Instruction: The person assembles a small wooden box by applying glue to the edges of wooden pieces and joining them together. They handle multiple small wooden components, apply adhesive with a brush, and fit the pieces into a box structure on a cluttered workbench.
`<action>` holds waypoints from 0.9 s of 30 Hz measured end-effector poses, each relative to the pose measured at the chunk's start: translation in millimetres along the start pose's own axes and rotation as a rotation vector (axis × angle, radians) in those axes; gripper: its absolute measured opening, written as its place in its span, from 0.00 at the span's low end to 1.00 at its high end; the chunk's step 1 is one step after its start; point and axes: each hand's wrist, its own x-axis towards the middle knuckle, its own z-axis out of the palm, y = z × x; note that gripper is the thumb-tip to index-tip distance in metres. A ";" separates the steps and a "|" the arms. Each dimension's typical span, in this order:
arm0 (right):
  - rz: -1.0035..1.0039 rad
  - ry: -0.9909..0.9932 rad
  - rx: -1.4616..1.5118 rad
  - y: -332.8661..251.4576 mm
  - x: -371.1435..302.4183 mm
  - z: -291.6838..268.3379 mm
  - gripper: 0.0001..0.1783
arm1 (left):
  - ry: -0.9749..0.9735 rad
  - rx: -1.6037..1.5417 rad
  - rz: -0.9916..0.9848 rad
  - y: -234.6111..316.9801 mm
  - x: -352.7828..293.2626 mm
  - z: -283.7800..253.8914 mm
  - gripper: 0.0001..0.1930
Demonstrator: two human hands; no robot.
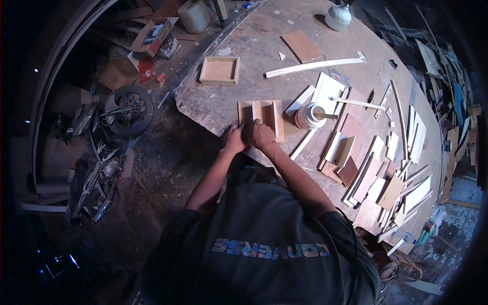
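Observation:
At the near edge of the workbench lies a small flat wooden panel (244, 109) with two upright wooden strips (276, 119) running across it, parallel and apart. My left hand (234, 139) is closed at the panel's near left corner. Beside it, my right hand (262, 134) is closed at the near end of the left strip, with its fingers curled down. The two hands nearly touch, and my fingertips are partly hidden in shadow. To the right stands an open tin (307, 118) with a wooden stick (325, 116) in it.
A shallow wooden tray (219, 80) sits at the bench's left edge. Behind lie a brown board (302, 46), a long pale strip (315, 67) and a round white container (338, 18). Several boards and offcuts (391, 192) cover the right side. A motorcycle wheel (129, 111) is on the left floor.

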 end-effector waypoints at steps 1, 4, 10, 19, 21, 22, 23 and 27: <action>-0.007 -0.019 -0.022 -3.0 -3.1 -4.8 0.25 | 0.000 0.004 -0.006 -3.4 0.1 1.8 0.41; -0.039 0.001 0.037 0.8 -9.4 -9.5 0.28 | 0.048 -0.002 -0.006 -10.9 -2.0 8.5 0.41; 0.052 0.184 0.197 13.6 -47.8 -53.5 0.24 | 0.025 0.058 -0.026 -14.7 -5.2 15.5 0.43; 0.183 0.257 0.422 110.1 -78.8 -32.1 0.21 | 0.014 0.133 0.024 -10.7 -29.3 27.6 0.34; 0.193 0.242 0.485 120.8 -82.4 -16.9 0.22 | 0.003 0.116 0.057 -18.0 -36.2 36.4 0.29; 0.200 0.235 0.512 125.8 -84.8 -10.7 0.22 | -0.036 0.080 0.056 -15.1 -39.8 35.9 0.27; 0.207 0.228 0.539 130.7 -86.8 -4.6 0.23 | -0.076 0.044 0.054 -12.5 -41.1 34.8 0.25; 0.246 0.256 0.508 137.5 -97.9 0.9 0.22 | -0.023 -0.085 0.015 -20.7 -38.2 15.4 0.18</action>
